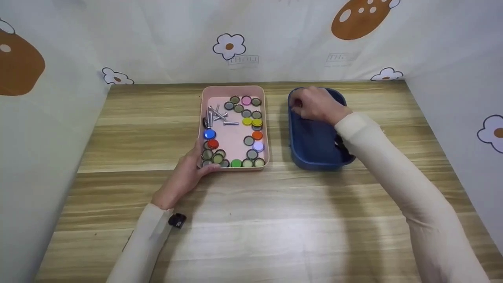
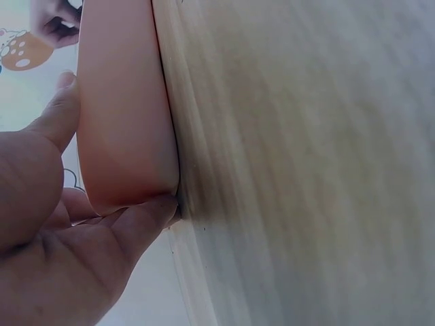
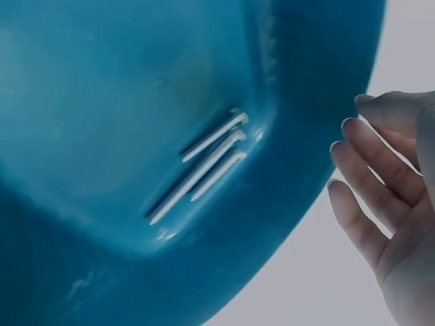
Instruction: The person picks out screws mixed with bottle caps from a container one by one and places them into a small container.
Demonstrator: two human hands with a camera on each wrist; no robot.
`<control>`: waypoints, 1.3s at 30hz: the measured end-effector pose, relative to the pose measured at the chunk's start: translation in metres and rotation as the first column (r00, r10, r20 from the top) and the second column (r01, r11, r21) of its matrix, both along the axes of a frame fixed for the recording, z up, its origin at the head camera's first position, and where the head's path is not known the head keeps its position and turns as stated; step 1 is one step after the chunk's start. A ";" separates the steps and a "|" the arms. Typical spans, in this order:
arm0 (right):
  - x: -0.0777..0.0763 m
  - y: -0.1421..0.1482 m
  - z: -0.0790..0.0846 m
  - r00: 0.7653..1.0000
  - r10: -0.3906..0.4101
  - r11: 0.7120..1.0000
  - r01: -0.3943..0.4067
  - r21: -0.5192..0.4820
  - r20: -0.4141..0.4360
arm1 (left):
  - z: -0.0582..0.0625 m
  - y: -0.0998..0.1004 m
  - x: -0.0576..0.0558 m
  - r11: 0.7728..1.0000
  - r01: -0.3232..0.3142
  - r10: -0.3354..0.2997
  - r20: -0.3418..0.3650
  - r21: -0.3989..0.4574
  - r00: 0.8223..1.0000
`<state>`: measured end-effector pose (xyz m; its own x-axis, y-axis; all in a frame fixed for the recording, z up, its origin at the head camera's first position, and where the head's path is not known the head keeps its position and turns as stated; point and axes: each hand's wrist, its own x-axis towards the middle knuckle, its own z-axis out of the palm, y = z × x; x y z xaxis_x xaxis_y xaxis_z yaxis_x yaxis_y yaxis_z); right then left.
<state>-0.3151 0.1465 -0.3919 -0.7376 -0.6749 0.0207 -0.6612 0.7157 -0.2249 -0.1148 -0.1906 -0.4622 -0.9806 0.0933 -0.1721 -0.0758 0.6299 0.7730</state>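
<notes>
My left hand (image 1: 184,173) holds the near-left corner of a pink tray (image 1: 235,169), thumb along the front wall and fingers at the left side. Inside lie silver screws (image 1: 231,123) and several bottle caps, including a blue cap (image 1: 210,134), a green cap (image 1: 236,163) and a pink cap (image 1: 246,100). My right hand (image 1: 314,104) is over the far-left part of a dark blue bin (image 1: 314,164). In the right wrist view its fingers (image 3: 367,180) are loosely bent at the rim, nothing seen between them. Three silver screws (image 3: 197,176) lie in that bin's corner.
The tray and bin stand side by side on a wood-grain table (image 1: 251,228), a narrow gap between them. A pale patterned curtain (image 1: 173,43) borders the table behind and at both sides. A small black device (image 1: 177,220) sits at the left wrist.
</notes>
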 end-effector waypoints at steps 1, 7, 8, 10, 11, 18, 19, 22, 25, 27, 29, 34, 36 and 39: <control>0.000 -0.003 0.001 1.000 0.008 1.000 -0.008 -0.018 -0.003 | 0.000 0.000 0.000 1.000 0.000 0.000 0.004 0.002 1.000; 0.002 -0.021 0.005 0.999 0.026 0.995 -0.024 -0.098 0.021 | 0.000 -0.001 0.000 1.000 -0.004 0.004 0.011 -0.006 1.000; 0.002 -0.024 0.006 0.999 0.025 0.994 -0.021 -0.107 0.036 | 0.000 -0.001 -0.001 1.000 -0.004 0.004 0.012 -0.007 1.000; 0.002 -0.029 0.006 0.998 0.021 0.993 -0.013 -0.121 0.067 | -0.001 -0.002 -0.001 1.000 -0.005 0.005 0.013 -0.013 1.000; 0.003 -0.031 0.006 0.996 0.019 0.992 -0.008 -0.129 0.083 | -0.001 -0.002 -0.001 1.000 -0.005 0.005 0.013 -0.012 1.000; 0.004 -0.048 0.007 0.988 0.043 0.982 -0.014 -0.189 0.151 | -0.002 -0.001 0.000 1.000 -0.004 0.004 -0.018 -0.031 1.000; 0.004 -0.051 0.006 0.987 0.046 0.982 -0.015 -0.191 0.156 | -0.003 -0.001 0.000 1.000 -0.007 0.006 -0.015 -0.030 1.000; 0.006 -0.060 0.006 0.983 0.045 0.981 -0.010 -0.193 0.176 | -0.003 -0.001 -0.001 1.000 -0.005 0.005 -0.018 -0.016 1.000; 0.007 -0.069 0.006 0.980 0.039 0.982 -0.001 -0.190 0.194 | -0.003 -0.001 -0.001 1.000 -0.003 0.003 -0.029 -0.002 1.000; 0.008 -0.074 0.005 0.978 0.036 0.982 0.003 -0.190 0.206 | -0.002 -0.001 -0.001 1.000 -0.001 0.002 -0.033 0.008 0.999; 0.008 -0.078 0.003 0.975 0.036 0.982 0.006 -0.191 0.218 | -0.003 -0.001 -0.001 1.000 0.000 0.000 -0.034 0.012 0.999; 0.007 -0.087 -0.001 0.963 0.026 0.981 0.027 -0.192 0.267 | -0.003 -0.001 -0.001 1.000 0.005 -0.004 -0.034 0.018 0.999; 0.008 -0.091 -0.003 0.959 0.015 0.981 0.040 -0.188 0.284 | -0.003 -0.001 -0.001 1.000 0.004 -0.004 -0.036 0.010 0.999; 0.008 -0.097 -0.005 0.951 -0.002 0.981 0.061 -0.182 0.310 | -0.002 -0.001 -0.001 1.000 0.001 0.000 -0.032 0.006 0.999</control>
<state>-0.3068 0.0499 -0.3965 -0.7490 -0.6569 -0.0862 -0.5164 0.6604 -0.5452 -0.1156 -0.1915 -0.4641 -0.9855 0.0948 -0.1405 -0.0509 0.6253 0.7788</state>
